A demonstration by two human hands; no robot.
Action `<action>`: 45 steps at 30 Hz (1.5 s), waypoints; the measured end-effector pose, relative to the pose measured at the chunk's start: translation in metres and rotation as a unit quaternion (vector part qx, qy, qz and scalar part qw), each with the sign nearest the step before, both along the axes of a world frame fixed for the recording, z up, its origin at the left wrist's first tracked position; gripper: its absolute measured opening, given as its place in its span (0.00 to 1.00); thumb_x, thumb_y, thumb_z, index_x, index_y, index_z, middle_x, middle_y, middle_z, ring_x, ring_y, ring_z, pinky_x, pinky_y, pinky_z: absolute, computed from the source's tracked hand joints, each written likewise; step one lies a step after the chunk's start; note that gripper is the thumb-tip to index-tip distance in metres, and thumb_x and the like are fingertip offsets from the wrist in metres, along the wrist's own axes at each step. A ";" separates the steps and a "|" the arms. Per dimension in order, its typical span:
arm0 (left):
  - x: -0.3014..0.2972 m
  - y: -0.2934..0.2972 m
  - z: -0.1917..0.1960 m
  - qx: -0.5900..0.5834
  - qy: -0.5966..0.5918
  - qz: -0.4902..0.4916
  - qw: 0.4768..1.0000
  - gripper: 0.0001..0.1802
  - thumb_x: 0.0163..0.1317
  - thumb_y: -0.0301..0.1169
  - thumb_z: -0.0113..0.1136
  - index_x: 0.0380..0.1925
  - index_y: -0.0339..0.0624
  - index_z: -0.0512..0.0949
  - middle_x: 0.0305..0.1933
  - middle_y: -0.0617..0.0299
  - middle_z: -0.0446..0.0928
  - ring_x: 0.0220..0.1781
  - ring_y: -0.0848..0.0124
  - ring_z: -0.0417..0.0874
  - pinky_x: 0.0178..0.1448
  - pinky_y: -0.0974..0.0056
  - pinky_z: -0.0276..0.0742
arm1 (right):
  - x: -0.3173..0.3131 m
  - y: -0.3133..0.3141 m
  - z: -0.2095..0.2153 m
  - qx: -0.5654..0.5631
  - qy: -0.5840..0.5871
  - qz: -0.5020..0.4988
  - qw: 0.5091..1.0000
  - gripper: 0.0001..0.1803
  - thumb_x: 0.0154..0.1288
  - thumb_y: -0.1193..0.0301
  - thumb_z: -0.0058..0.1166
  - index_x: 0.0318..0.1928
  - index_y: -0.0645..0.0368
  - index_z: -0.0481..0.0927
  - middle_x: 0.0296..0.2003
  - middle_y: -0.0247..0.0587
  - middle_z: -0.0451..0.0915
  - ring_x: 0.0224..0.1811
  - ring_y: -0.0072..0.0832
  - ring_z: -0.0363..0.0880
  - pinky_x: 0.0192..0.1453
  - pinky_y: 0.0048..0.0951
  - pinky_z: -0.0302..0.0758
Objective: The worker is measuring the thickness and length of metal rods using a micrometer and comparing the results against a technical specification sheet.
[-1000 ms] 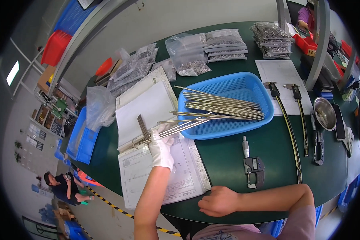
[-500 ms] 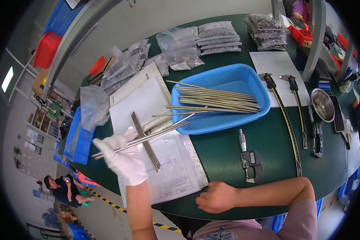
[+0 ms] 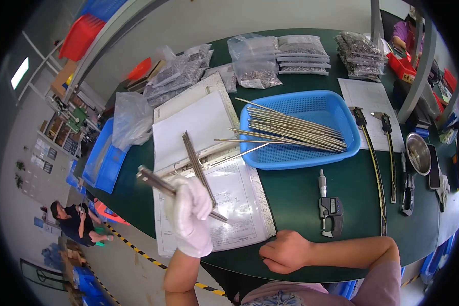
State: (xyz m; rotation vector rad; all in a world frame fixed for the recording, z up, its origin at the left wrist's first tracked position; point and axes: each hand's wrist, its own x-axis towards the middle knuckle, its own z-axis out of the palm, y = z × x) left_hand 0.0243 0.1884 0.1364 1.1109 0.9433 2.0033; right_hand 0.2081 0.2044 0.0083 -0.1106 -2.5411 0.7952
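Observation:
My left hand [image 3: 190,217], in a white glove, is closed around a small bundle of metal rods [image 3: 155,179]. Their ends point up and to the left; the lower ends come out past the fingers above a printed drawing [image 3: 234,224]. Other thin rods [image 3: 193,153] lie across an open ring binder [image 3: 163,112], just beyond the glove. Many more rods [image 3: 290,127] rest in a blue perforated basket [image 3: 349,120], several sticking out over its left rim. My bare right hand [image 3: 286,251] is a loose fist at the table's front edge, with nothing seen in it.
A digital micrometer [image 3: 332,206] lies right of the binder. Two calipers [image 3: 361,120] [image 3: 386,125], a metal bowl [image 3: 418,153] and a phone [image 3: 433,168] lie farther right. Bags of small parts [image 3: 303,53] line the back. A blue bin [image 3: 107,158] stands left. One person [image 3: 79,222] sits beyond.
My left hand has turned and drawn the held rods toward me; they now slant up to the left instead of lying across toward the basket. My right fist stays by the table edge.

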 end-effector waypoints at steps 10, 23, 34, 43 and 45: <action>0.011 -0.007 -0.023 -0.407 0.003 -0.180 0.895 0.13 0.65 0.43 0.44 0.31 0.45 0.66 0.19 0.74 0.58 0.16 0.85 0.53 0.18 0.78 0.46 | 0.001 0.032 0.030 -0.009 0.155 -0.192 0.969 0.08 0.46 0.75 0.55 0.31 0.56 0.76 0.17 0.34 0.72 0.14 0.33 0.69 0.22 0.31 0.64; 0.027 -0.002 -0.073 -0.412 -0.105 -0.297 0.855 0.20 0.67 0.39 0.41 0.43 0.28 0.69 0.13 0.71 0.58 0.11 0.84 0.54 0.12 0.77 0.46 | 0.001 0.075 0.031 0.038 0.213 -0.332 0.918 0.10 0.44 0.79 0.59 0.31 0.57 0.78 0.12 0.29 0.65 0.12 0.24 0.61 0.21 0.27 0.57; 0.026 -0.005 -0.072 -0.443 -0.088 -0.306 0.838 0.19 0.67 0.39 0.41 0.43 0.31 0.70 0.13 0.74 0.56 0.11 0.86 0.52 0.14 0.78 0.44 | -0.002 0.073 0.031 0.078 0.200 -0.325 0.921 0.10 0.44 0.77 0.60 0.32 0.56 0.79 0.15 0.30 0.68 0.14 0.28 0.63 0.20 0.29 0.58; 0.036 -0.003 -0.064 -0.492 -0.015 -0.268 0.828 0.18 0.66 0.37 0.40 0.43 0.33 0.71 0.15 0.76 0.54 0.13 0.87 0.51 0.15 0.78 0.43 | 0.008 0.076 0.038 0.136 0.098 -0.340 0.925 0.06 0.48 0.73 0.56 0.20 0.56 0.72 0.13 0.36 0.68 0.12 0.35 0.62 0.20 0.32 0.59; 0.039 -0.004 -0.063 -0.486 0.003 -0.264 0.833 0.18 0.67 0.39 0.39 0.42 0.34 0.72 0.15 0.76 0.54 0.13 0.87 0.50 0.15 0.78 0.42 | 0.008 0.075 0.039 0.128 0.091 -0.345 0.926 0.08 0.49 0.72 0.56 0.19 0.56 0.71 0.12 0.36 0.68 0.12 0.35 0.62 0.19 0.33 0.59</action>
